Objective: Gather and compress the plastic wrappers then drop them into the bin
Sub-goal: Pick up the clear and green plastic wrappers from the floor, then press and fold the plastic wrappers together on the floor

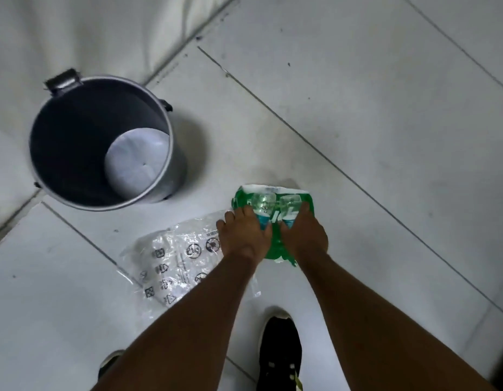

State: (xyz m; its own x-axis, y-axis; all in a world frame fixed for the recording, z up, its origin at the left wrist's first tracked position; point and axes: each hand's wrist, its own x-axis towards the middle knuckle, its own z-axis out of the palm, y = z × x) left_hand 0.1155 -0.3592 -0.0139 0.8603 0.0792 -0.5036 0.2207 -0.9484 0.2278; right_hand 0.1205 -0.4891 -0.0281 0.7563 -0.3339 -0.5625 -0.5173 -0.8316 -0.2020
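A green plastic wrapper (270, 203) with clear windows lies on the white tiled floor. Both of my hands rest on its near half, side by side. My left hand (243, 235) presses its left part and my right hand (303, 235) its right part, fingers curled onto the plastic. A clear plastic wrapper (174, 261) printed with black symbols lies flat on the floor just left of my left hand, partly under my left forearm. The grey round bin (148, 193) stands open at the left, with a white disc at its bottom.
My black shoe (279, 351) stands on the tiles below my hands, and the tip of another shoe (110, 359) shows at the lower left. A white wall (75, 32) runs behind the bin.
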